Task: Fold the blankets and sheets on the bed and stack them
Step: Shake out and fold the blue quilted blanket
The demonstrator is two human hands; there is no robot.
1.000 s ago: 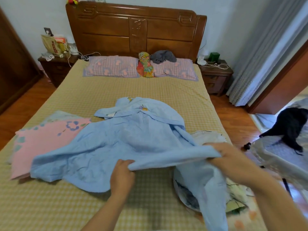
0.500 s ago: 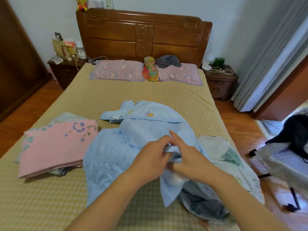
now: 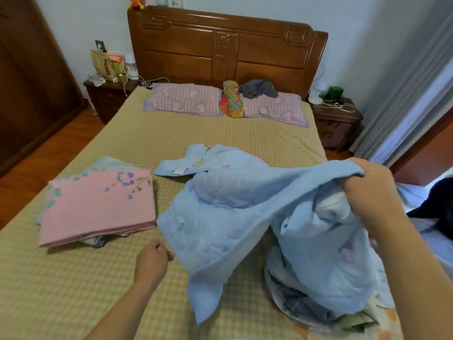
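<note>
**Hands Apart Again, Blue Blanket Stretched Out**

Across the near half of the bed (image 3: 220, 133), the light blue blanket (image 3: 232, 217) now hangs spread between my hands. Half a second ago both hands met at the middle, bunching the cloth together; now they have pulled apart. My right hand (image 3: 372, 190), lifted toward three o'clock, grips a gathered edge with fingers curled tight around it. My left hand (image 3: 153, 258), low at about seven o'clock, has its fingers curled at the blanket's lower edge; whether it truly pinches the cloth or has just let it slip, I cannot tell.

The blanket's far part lies crumpled on the bed toward twelve o'clock, and its near corner droops over a rumpled pale sheet (image 3: 326, 312) at five o'clock.

At nine o'clock, the pink folded blanket (image 3: 98, 204) rests on the stack, with other folded cloth under it.

I judge this as finding the corners: the blue piece is not yet folded, and it needs flattening before any crease goes in.
</note>
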